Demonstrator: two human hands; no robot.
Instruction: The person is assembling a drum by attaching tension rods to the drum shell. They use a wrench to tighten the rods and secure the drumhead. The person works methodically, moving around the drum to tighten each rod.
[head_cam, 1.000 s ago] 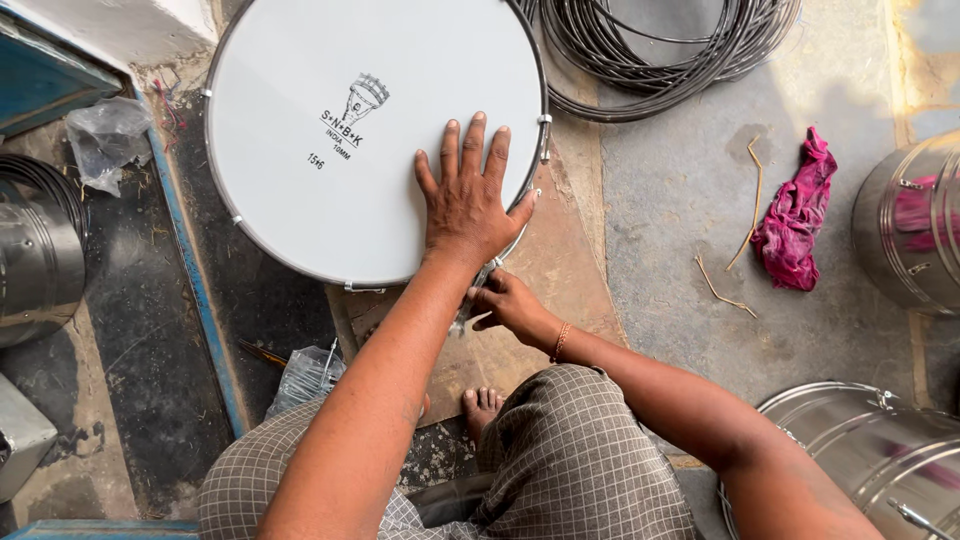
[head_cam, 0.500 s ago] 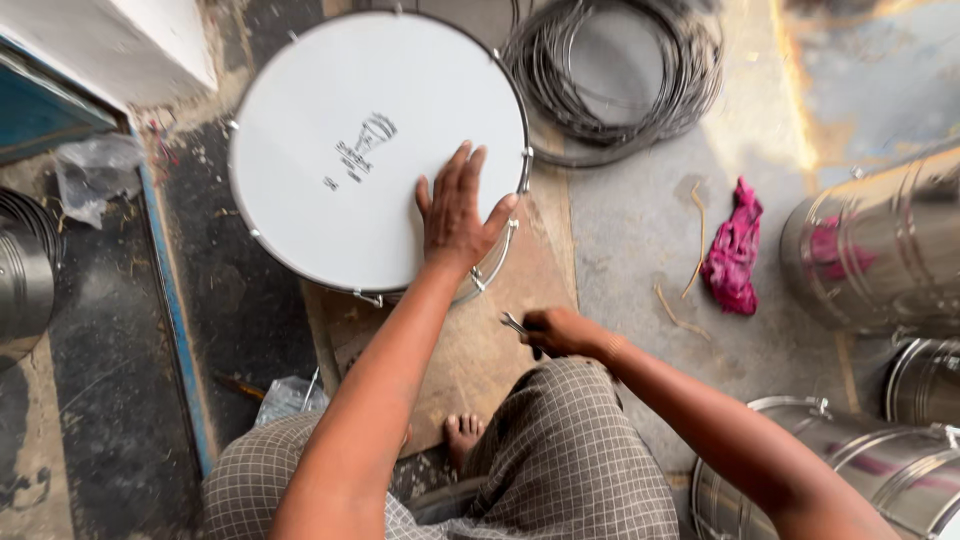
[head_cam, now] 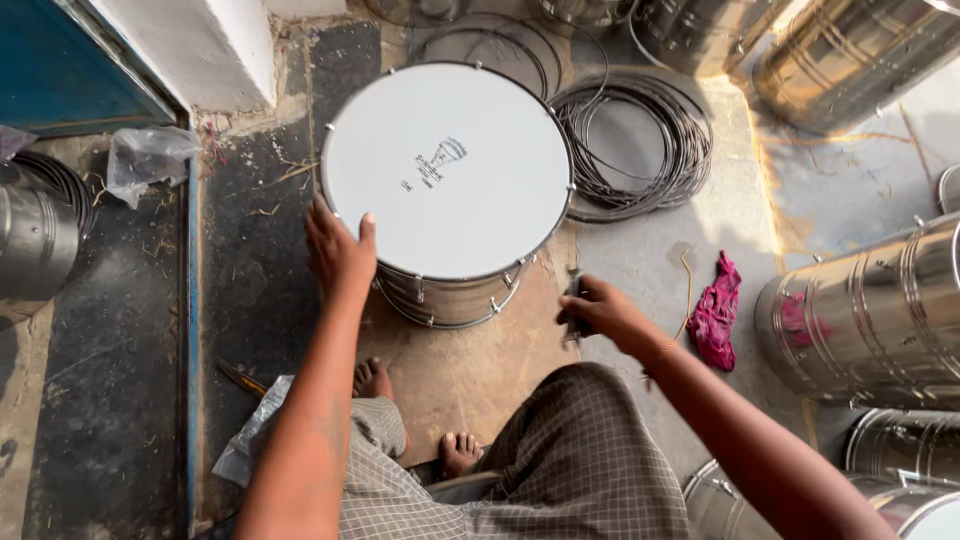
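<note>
A round drum (head_cam: 450, 165) with a white skin and a shiny metal shell stands upright on the floor in front of me. My left hand (head_cam: 338, 250) grips its near-left rim, thumb on the skin. My right hand (head_cam: 600, 312) is off the drum, just right of its shell, closed around a small dark tool (head_cam: 575, 312). My bare feet (head_cam: 372, 380) rest on the brown floor patch below the drum.
Coils of wire rings (head_cam: 640, 150) lie behind the drum on the right. A pink rag (head_cam: 718, 315) lies on the concrete. Metal drum shells (head_cam: 870, 310) stand at the right and top right, another at the far left (head_cam: 35, 235). A plastic bag (head_cam: 145, 160) lies by the blue door.
My left hand left the drum skin's right side and now holds the left rim. My right hand with the tool moved right, away from the drum. The view shifted.
</note>
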